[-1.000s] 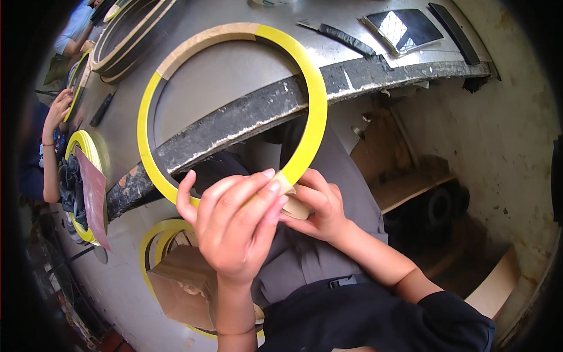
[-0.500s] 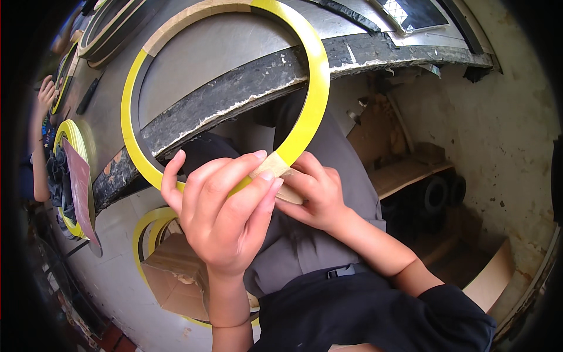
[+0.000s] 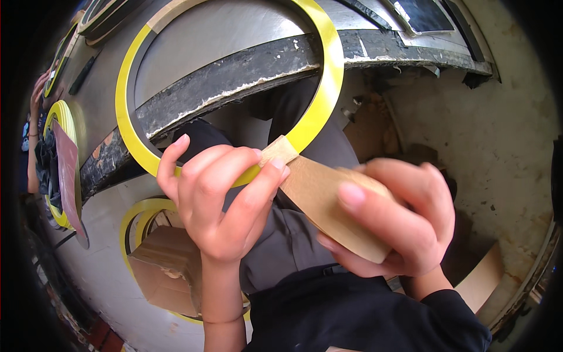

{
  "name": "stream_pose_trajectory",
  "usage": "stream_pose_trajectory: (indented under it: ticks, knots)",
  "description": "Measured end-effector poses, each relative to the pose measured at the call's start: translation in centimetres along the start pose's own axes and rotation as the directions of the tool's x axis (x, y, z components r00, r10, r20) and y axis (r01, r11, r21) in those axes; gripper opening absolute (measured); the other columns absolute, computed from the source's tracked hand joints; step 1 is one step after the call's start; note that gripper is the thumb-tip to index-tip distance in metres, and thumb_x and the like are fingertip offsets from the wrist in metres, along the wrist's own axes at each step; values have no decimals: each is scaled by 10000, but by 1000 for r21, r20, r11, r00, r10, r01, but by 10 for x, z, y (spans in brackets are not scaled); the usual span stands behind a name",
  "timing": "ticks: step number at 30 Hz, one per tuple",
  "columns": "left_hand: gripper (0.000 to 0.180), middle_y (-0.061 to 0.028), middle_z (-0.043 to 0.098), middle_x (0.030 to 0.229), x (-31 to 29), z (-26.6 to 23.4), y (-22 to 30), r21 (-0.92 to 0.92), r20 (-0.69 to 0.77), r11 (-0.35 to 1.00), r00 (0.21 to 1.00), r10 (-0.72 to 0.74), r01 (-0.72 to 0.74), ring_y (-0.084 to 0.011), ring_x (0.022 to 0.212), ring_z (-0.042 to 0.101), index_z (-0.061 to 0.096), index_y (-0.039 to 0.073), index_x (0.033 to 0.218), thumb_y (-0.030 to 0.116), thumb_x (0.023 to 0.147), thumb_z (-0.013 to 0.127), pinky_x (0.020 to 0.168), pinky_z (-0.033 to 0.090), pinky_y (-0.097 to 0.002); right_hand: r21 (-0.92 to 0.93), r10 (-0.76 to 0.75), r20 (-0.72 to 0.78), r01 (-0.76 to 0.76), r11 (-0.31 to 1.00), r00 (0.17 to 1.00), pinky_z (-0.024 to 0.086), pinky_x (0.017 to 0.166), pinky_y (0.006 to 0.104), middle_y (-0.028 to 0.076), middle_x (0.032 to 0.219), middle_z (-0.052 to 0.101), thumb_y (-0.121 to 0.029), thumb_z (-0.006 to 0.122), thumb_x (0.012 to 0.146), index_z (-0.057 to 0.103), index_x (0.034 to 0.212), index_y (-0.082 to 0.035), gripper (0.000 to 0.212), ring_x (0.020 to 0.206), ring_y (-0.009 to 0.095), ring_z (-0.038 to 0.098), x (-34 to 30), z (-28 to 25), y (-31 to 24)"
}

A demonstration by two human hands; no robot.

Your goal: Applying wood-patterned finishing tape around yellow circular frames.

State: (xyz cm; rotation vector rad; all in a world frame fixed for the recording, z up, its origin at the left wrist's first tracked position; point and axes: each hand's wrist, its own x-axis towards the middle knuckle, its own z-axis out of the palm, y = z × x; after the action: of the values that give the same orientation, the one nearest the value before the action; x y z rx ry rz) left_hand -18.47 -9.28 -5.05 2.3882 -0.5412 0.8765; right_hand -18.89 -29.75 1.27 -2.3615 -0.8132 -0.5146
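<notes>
A large yellow ring (image 3: 331, 70) with a dark inner side is held up, its far part over the workbench. My left hand (image 3: 214, 190) grips its near rim, thumb and fingers beside a tan paper tape wrap (image 3: 280, 150). From that wrap a wide strip of brown paper tape (image 3: 314, 185) runs out to the right. My right hand (image 3: 407, 217), blurred by motion, is closed round the strip's far end, thumb on top; whether a roll sits inside the fingers is hidden. Another brown band (image 3: 171, 14) covers the ring's upper left part.
The metal bench (image 3: 205, 50) has a worn black edge (image 3: 229, 88). At left stand stacked yellow rings (image 3: 64, 117); a cardboard box (image 3: 167, 267) sits below. A dark-screened device (image 3: 425, 14) lies at the back right. Another person's hand (image 3: 40, 85) shows at far left.
My right hand has moved away from the ring to the right, drawing out a length of brown tape. The ring has shifted slightly, and my left hand keeps its grip.
</notes>
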Motion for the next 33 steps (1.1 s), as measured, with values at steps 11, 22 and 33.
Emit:
stream_pose_trajectory:
  ticks: [11,22,33]
  knots:
    - [229,68,661,976,-5,10,-3,-19,-143,1000,990,-9,6,-141,900,639,750,182,954,163,732,806,1060,339,-470,62,-125,-107,132,989,986,537,656,320,157,920,700,-89,826,681,678,1086,35,449,751,247,658,42,17,6]
    - [371,58,700,941,-8,14,-6,-42,-207,998,977,-57,50,-156,789,641,504,169,999,197,816,826,972,360,-385,86,-132,-92,140,986,987,515,622,311,138,855,721,-34,747,708,702,952,56,264,711,227,658,69,29,5]
    - [534,28,669,969,-7,7,-11,-126,-147,992,989,1,-19,-185,915,571,455,167,971,188,705,918,827,424,-327,-73,258,166,-249,966,952,476,590,296,87,697,641,-122,715,826,707,813,-9,114,629,195,624,104,52,-5]
